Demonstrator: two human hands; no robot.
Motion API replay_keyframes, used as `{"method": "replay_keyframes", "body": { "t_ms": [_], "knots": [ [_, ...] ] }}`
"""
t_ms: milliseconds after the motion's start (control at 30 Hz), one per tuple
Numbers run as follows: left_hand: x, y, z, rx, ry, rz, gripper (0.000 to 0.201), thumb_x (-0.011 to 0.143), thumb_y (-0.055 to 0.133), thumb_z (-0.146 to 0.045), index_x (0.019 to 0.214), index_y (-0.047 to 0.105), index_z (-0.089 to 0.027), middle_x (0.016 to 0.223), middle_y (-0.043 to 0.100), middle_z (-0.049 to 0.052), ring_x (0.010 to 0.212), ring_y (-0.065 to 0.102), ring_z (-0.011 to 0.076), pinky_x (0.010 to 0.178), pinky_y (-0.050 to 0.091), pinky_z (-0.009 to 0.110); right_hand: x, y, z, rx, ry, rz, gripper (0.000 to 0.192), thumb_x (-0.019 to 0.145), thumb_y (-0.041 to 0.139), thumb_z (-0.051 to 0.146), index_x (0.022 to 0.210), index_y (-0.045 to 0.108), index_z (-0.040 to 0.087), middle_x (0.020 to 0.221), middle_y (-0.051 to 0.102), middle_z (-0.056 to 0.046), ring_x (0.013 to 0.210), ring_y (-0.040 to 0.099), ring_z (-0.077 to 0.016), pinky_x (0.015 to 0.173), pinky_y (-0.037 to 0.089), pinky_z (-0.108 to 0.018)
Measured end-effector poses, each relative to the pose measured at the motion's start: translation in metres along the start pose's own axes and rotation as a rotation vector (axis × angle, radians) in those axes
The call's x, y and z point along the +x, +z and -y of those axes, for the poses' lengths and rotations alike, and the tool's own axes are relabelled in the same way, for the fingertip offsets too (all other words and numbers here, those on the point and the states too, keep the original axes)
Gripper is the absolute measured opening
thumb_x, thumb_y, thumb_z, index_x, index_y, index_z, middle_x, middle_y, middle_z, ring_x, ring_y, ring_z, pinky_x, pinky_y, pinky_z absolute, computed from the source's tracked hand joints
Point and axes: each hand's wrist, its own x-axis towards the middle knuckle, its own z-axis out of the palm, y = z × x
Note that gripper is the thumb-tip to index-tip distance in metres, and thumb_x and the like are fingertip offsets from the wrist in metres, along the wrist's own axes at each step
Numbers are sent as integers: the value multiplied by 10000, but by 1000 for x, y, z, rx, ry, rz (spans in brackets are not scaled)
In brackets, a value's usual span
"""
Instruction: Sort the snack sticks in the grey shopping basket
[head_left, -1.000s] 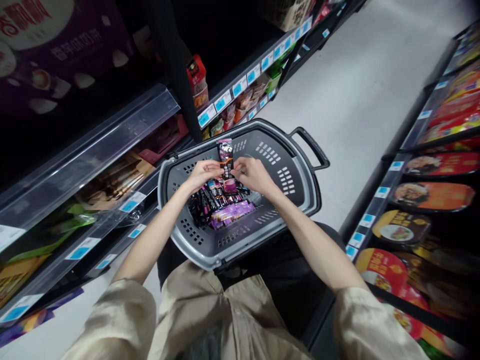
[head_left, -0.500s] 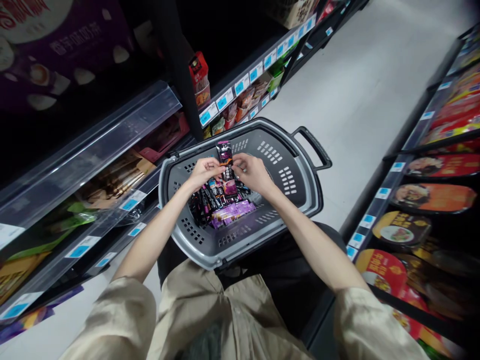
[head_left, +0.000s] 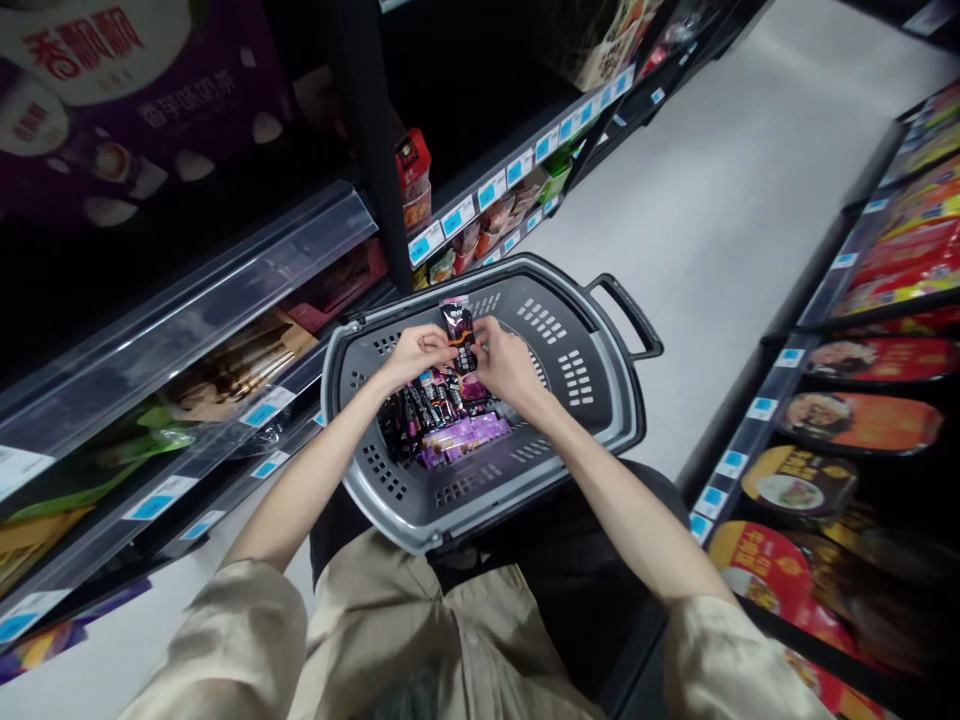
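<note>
A grey shopping basket (head_left: 600, 410) rests on my lap. Both hands reach into it. My left hand (head_left: 420, 352) and my right hand (head_left: 506, 362) pinch a small dark sachet (head_left: 458, 328) between them, holding it upright above the pile. Under it lie several dark sachets (head_left: 420, 405) and a few purple sachets (head_left: 465, 437) on the basket floor. The basket's black handle (head_left: 628, 312) sticks out at the far right.
Store shelves with blue price tags (head_left: 457, 213) run along the left, holding snack packs and a purple box (head_left: 142, 90). On the right stand shelves of round red and orange packages (head_left: 855, 420). A pale floor aisle (head_left: 720, 200) stretches ahead.
The view shifted slightly, so basket and hands sit a bit lower in the picture. My hands still hold the dark sachet over the pile, fingers a little closer together.
</note>
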Motion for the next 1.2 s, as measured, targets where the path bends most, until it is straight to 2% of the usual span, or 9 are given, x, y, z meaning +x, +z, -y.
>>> {"method": "replay_keyframes", "body": {
  "t_ms": [167,300,500,733,933,1067,1200],
  "knots": [
    [2,-3,-1,-16,-4,-20,562,525,955,-469,812,602,-139,675,693,-13,529,652,121,545,572,251,2,1,-5,63,-74,-24,333,921,480,130,1247,544,155,1003,728,-104,886,687,-251,790,463,-340],
    [2,-3,-1,-28,11,-51,554,548,945,-462,842,611,-132,707,695,-12,572,667,126,584,594,268,2,-3,-7,92,-124,-4,457,875,478,95,1323,522,170,1015,723,-84,867,674,-239,792,469,-341],
    [1,-2,-1,-29,-9,-33,595,529,952,-471,880,615,-129,728,694,-17,548,656,117,561,574,256,-2,-9,-2,88,-77,28,495,831,509,79,1317,518,175,924,729,-54,853,683,-238,769,459,-323],
    [-1,-1,2,64,8,31,513,575,942,-438,758,562,-148,643,658,-20,534,655,120,517,488,205,-8,-9,4,-101,-30,72,513,800,520,71,1305,498,162,1034,739,-105,898,704,-282,752,464,-335],
    [-1,-1,1,128,63,21,496,598,933,-427,718,532,-160,601,635,-26,525,633,105,516,451,187,-8,-13,9,-194,-57,126,500,846,491,72,1341,485,145,1043,756,-113,937,723,-292,771,481,-328],
    [0,-2,1,151,87,1,511,596,931,-443,698,515,-164,595,624,-31,508,608,89,505,439,179,-10,-16,17,-361,-45,170,438,1017,382,223,1441,447,131,1152,744,-170,950,732,-312,801,492,-357],
    [0,-2,0,127,78,-7,513,631,896,-508,743,527,-170,643,655,-19,519,625,104,508,480,201,-9,-14,19,-418,-27,239,586,1087,302,439,1575,261,117,1120,755,-188,986,735,-323,831,490,-364]
  ]
}}
